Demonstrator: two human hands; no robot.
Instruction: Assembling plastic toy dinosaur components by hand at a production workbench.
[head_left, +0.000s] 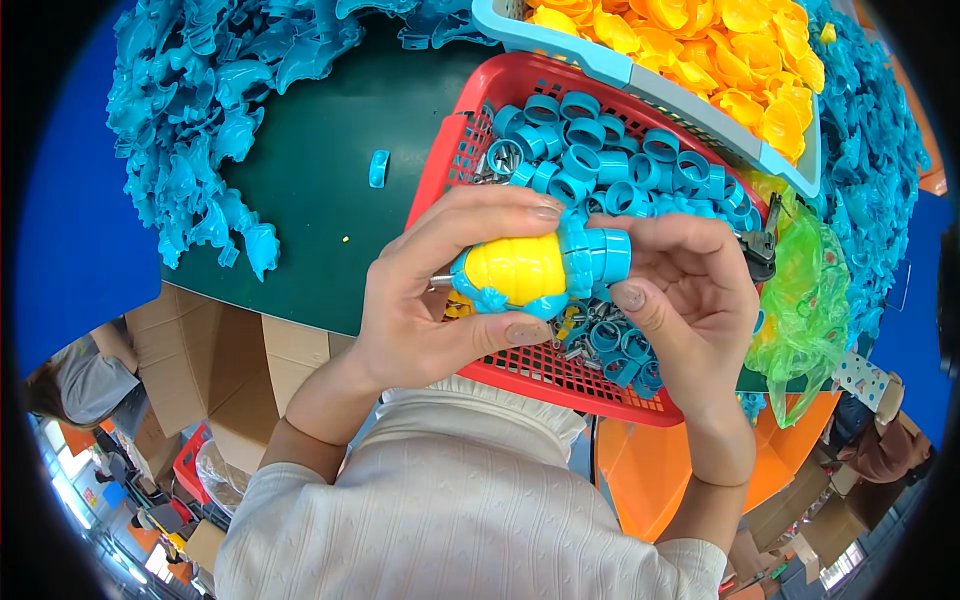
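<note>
A plastic toy piece [515, 270] with a yellow ribbed belly and blue sides lies sideways over the red basket. My left hand [430, 280] is wrapped round it, fingers along the top edge and thumb along the lower one. A thin metal pin [440, 283] sticks out at its left end. At the right end sits a smooth blue ring [612, 255]. My right hand [700, 290] is closed about this ring, with the index fingertip above it and the thumb below; the exact contact is partly hidden.
The red basket [447, 165] holds many blue rings [582, 162] and small metal parts. Behind it stands a grey-blue basket [640, 75] of yellow shells. Blue shells [190, 130] are heaped on the green table [320, 130]. Black-handled tool [762, 250] and green bag [800, 300] lie at right.
</note>
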